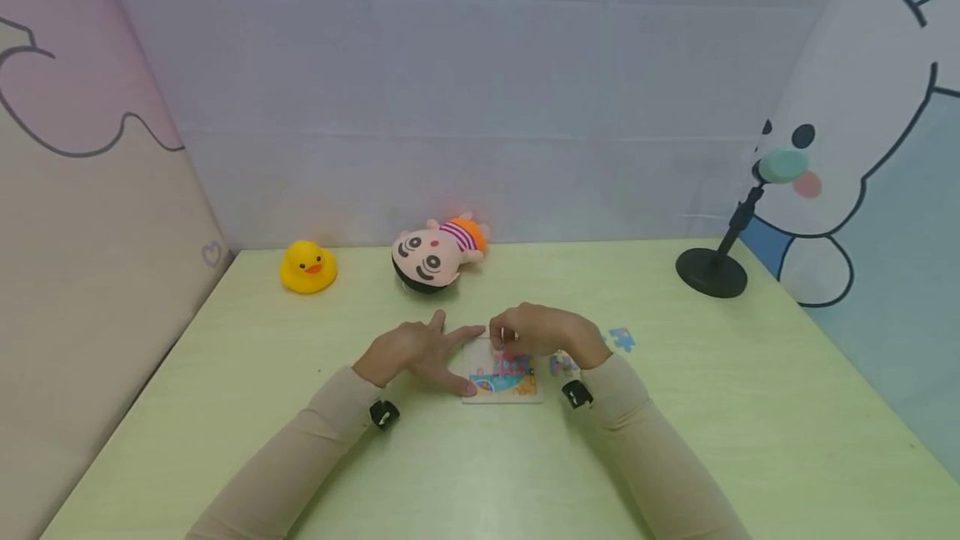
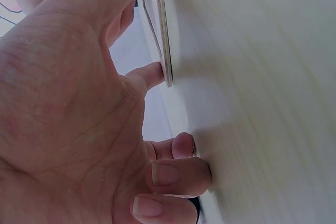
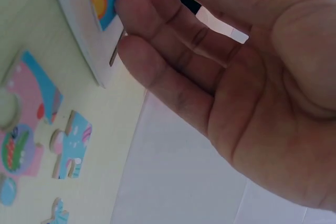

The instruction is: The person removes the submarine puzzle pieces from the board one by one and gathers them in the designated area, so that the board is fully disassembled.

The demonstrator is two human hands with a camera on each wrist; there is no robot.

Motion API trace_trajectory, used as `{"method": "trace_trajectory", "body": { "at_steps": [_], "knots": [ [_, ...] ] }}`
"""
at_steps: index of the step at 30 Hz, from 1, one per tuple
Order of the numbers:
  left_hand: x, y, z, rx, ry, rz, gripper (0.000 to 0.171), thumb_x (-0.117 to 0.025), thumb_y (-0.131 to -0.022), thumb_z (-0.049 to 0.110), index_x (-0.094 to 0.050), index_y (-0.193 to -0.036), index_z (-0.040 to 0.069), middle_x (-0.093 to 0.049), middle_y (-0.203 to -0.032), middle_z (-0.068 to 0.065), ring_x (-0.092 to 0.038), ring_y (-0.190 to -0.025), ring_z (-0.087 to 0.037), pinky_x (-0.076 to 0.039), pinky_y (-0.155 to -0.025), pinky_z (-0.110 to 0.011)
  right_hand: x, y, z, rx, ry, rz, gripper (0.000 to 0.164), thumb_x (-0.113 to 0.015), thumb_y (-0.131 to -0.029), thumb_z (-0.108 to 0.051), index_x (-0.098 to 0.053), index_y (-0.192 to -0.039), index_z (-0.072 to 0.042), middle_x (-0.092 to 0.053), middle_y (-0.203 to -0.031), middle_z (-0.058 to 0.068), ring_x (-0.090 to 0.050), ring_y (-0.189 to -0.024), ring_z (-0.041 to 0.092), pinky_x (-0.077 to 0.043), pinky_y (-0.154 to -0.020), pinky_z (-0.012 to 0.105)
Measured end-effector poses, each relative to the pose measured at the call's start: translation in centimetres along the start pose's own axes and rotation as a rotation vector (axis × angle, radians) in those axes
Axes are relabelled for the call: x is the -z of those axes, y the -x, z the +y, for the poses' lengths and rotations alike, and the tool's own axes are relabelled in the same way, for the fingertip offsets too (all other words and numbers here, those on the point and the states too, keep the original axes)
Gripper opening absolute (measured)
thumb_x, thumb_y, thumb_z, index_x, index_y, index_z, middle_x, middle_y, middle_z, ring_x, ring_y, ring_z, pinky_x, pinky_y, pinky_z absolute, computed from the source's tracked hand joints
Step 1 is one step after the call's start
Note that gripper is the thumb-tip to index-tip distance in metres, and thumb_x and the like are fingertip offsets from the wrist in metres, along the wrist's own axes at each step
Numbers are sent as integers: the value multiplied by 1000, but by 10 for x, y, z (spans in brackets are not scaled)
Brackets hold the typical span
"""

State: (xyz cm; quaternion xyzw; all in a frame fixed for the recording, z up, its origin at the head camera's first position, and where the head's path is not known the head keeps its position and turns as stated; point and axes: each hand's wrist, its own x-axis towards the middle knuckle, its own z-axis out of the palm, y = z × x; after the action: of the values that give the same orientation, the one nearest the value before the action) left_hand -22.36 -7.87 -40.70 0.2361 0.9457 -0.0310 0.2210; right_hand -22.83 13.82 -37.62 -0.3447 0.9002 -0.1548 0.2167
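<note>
A small jigsaw puzzle board (image 1: 476, 354) lies on the table, its lower part filled with colourful pieces. My left hand (image 1: 416, 352) spreads over its left side, thumb on the lower left corner and index finger at the upper left. In the left wrist view, fingertips (image 2: 152, 74) touch the board's edge while the other fingers rest on the table. My right hand (image 1: 543, 330) is over the upper part of the board and pinches a puzzle piece, mostly hidden by the fingers. Loose puzzle pieces (image 3: 72, 145) lie beside the board, under and past the right wrist.
Along the back of the table (image 1: 225, 440) sit a yellow rubber duck (image 1: 307, 267) and a plush doll (image 1: 431, 255) lying on its side. A black stand (image 1: 712, 272) with a round green top is at the back right. A pale curtain hangs behind.
</note>
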Motion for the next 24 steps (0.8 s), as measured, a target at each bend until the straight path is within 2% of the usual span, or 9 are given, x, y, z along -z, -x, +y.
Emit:
{"method": "trace_trajectory", "body": {
  "at_steps": [7, 15, 20, 24],
  "knots": [
    [1, 0, 0, 4, 10, -2, 97, -60, -75, 83, -20, -156, 48, -37, -132, -17, -56, -78, -27, -45, -64, -38, 6, 6, 1, 19, 7, 5, 7, -67, -97, -11, -64, -92, -15, -62, -93, -6, -55, -82, 10, -46, -78, 31],
    [0, 0, 0, -1, 7, 7, 98, -60, -75, 83, -21, -156, 47, -38, -128, -16, -56, -78, -27, -45, -65, -38, 12, 11, 2, 39, -23, -11, 4, -66, -98, -10, -62, -97, -12, -62, -93, -5, -57, -80, 12, -47, -75, 29],
    [0, -1, 0, 3, 4, 6, 97, -60, -75, 83, -21, -156, 48, -38, -131, -17, -56, -79, -28, -46, -66, -39, 16, 16, 3, 45, -36, -10, 4, -64, -99, -11, -62, -97, -10, -63, -93, -4, -57, -80, 10, -47, -74, 28],
    [-1, -1, 0, 0, 14, 4, 97, -60, -75, 83, -21, -156, 48, -36, -138, -19, -56, -82, -28, -47, -69, -41, 17, 19, 7, 39, -82, -7, 5, -65, -99, -12, -61, -95, -13, -66, -94, -2, -62, -82, 14, -48, -73, 29]
  ]
}}
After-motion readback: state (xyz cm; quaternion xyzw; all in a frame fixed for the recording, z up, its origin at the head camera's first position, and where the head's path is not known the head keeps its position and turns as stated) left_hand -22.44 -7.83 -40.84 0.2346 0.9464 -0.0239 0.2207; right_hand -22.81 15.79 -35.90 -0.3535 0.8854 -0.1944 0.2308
